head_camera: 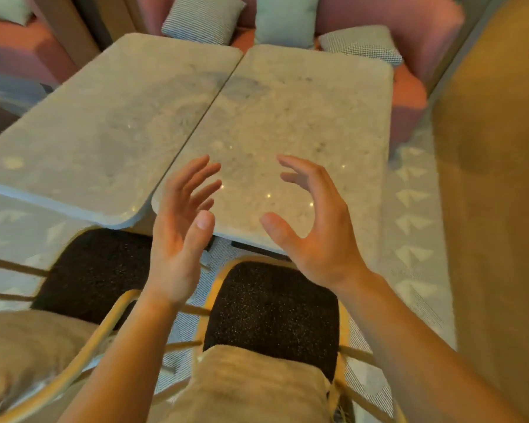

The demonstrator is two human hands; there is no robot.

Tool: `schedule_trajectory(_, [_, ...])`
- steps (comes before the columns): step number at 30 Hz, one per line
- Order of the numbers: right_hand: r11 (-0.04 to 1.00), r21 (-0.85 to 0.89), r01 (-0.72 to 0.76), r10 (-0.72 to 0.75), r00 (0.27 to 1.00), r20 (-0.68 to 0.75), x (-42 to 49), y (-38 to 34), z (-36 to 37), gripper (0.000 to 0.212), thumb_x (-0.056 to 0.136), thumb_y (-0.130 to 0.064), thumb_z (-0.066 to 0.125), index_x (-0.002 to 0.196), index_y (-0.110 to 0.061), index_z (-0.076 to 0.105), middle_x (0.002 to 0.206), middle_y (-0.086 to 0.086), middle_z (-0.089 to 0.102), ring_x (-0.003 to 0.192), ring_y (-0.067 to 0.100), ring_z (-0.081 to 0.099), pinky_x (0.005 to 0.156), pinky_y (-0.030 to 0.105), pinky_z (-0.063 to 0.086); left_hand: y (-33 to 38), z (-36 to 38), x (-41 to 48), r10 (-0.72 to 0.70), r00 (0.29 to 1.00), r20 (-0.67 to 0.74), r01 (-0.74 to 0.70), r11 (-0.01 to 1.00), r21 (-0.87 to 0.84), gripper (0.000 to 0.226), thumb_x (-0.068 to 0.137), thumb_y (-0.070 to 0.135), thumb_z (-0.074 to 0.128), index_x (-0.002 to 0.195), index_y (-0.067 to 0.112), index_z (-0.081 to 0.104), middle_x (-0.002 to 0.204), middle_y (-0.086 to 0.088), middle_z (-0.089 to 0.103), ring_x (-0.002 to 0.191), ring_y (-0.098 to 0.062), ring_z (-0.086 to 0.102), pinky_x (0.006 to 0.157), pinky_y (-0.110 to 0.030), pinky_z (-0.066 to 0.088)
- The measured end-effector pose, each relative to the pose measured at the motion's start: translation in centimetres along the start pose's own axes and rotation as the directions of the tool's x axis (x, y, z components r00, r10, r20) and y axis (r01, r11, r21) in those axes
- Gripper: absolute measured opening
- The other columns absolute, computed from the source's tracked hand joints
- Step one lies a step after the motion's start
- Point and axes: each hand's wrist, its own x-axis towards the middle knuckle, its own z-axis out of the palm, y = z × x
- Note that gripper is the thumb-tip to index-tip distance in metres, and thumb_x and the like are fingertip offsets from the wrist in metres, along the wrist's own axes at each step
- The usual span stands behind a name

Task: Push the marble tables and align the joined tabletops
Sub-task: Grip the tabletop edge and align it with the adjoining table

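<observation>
Two pale marble tables stand side by side with their long edges touching. The left tabletop [98,123] has its near edge farther to the left and its far corner farther back than the right tabletop [303,117], so the ends sit offset. My left hand [180,236] hovers open, palm turned inward, above the near left corner of the right table. Over that table's near edge, my right hand [312,227] is raised with its fingers spread and curled. Neither hand touches the marble.
Two chairs with dark seats [272,306] [92,270] and tan back cushions [251,389] stand right below my arms. A pink sofa [409,96] with several pillows lines the far side. A wooden wall panel [495,178] runs along the right.
</observation>
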Motion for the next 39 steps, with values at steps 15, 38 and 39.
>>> schedule_trajectory(15, [0.986,0.036,-0.163,0.165,0.921,-0.352,-6.2,-10.8,1.1,0.049,0.093,-0.051,0.062,0.139,-0.035,0.053,0.145,-0.008,0.060,0.128,0.013,0.065,0.110,0.028,0.051,4.1,-8.0,-2.8,0.045,0.981,0.191,-0.053,0.998,0.039,0.064,0.094,0.071,0.062,0.146,0.036,0.048,0.155,-0.003,0.058,0.144,-0.023,0.057,0.121,-0.058,0.044])
schedule_trajectory(38, [-0.038,0.935,-0.352,0.983,0.153,0.098,-4.4,13.7,17.5,0.068,0.098,-0.048,0.065,0.155,-0.016,0.046,0.147,0.017,0.059,0.138,0.033,0.058,0.121,0.048,0.041,-23.3,-8.2,2.6,-0.920,0.381,-0.091,0.661,0.339,-0.670,0.077,0.100,0.055,0.065,0.162,0.020,0.037,0.163,-0.012,0.047,0.147,-0.036,0.052,0.116,-0.058,0.049])
schedule_trajectory(39, [-0.021,0.956,-0.294,0.987,0.149,0.068,-4.1,14.9,17.3,0.058,0.097,-0.048,0.067,0.146,-0.020,0.053,0.143,0.014,0.061,0.137,0.032,0.058,0.122,0.049,0.041,-24.4,-8.5,3.5,-0.915,0.393,-0.092,0.630,0.340,-0.698,0.074,0.100,0.052,0.066,0.161,0.019,0.040,0.161,-0.012,0.050,0.146,-0.036,0.054,0.113,-0.056,0.051])
